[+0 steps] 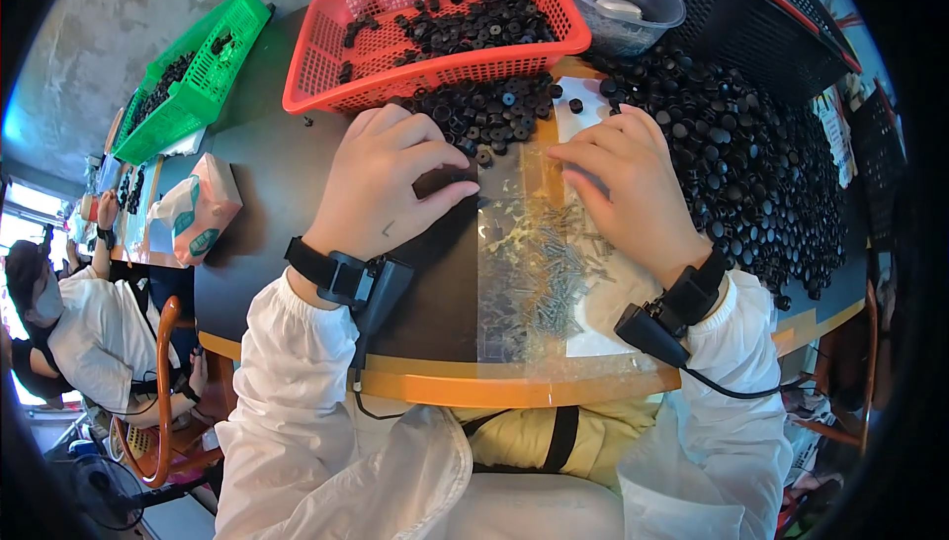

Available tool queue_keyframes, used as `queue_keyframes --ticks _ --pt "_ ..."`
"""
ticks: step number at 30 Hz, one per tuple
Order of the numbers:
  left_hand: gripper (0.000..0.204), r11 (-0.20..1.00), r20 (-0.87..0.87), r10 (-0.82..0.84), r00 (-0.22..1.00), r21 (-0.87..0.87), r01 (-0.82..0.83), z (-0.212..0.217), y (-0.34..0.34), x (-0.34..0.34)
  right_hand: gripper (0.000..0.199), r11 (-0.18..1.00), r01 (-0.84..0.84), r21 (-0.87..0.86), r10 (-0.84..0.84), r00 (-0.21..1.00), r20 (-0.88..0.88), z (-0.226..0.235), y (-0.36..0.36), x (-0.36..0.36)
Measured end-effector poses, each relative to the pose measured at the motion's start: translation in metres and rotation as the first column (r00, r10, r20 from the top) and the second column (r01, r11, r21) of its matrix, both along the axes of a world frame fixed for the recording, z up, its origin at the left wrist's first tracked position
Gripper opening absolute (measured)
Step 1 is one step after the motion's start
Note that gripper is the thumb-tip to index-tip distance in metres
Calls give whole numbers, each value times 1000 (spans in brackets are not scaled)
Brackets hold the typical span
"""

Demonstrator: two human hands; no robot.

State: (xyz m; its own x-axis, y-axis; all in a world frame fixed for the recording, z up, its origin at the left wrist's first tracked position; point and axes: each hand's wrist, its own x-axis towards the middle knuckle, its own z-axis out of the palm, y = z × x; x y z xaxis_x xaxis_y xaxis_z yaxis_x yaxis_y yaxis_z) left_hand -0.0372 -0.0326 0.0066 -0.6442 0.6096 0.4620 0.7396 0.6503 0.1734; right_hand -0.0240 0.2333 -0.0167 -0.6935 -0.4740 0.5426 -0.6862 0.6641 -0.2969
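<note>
My left hand [390, 169] hovers over the dark tabletop, just in front of a small heap of black round parts with centre holes [499, 125]. Its thumb and index fingertip are apart, and nothing shows between them. My right hand [633, 179] is bent above a white sheet, its thumb and forefinger a little apart with no thing visible in them; its other fingertips are partly hidden. Between and below the hands lies a scatter of small metal screws [559, 273] on clear film and tape. Right of my right hand spreads a large pile of black round caps [751, 164].
A red basket [435, 73] with more black parts stands at the back, beside a clear plastic bowl [618, 6] and a black crate [751, 26]. Leftward are a tissue pack [208, 209], a green basket [203, 85] and another person [99, 332] seated at the table.
</note>
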Motion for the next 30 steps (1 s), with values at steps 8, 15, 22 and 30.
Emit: queue_keyframes --ticks 8,15,22,30 --pt "15 996 -15 52 999 -75 -53 -1 -6 0 14 998 -65 -6 66 994 83 4 -3 8" --pt "15 997 20 64 998 46 -65 -7 -3 -4 14 997 -34 69 29 997 74 5 -7 17" --pt "20 1000 -93 11 996 11 -10 -17 15 -11 5 990 3 139 1 1000 -29 7 -16 25" --pt "14 998 -80 33 996 50 -29 -17 17 -10 7 977 71 203 -50 993 -108 7 -18 23"
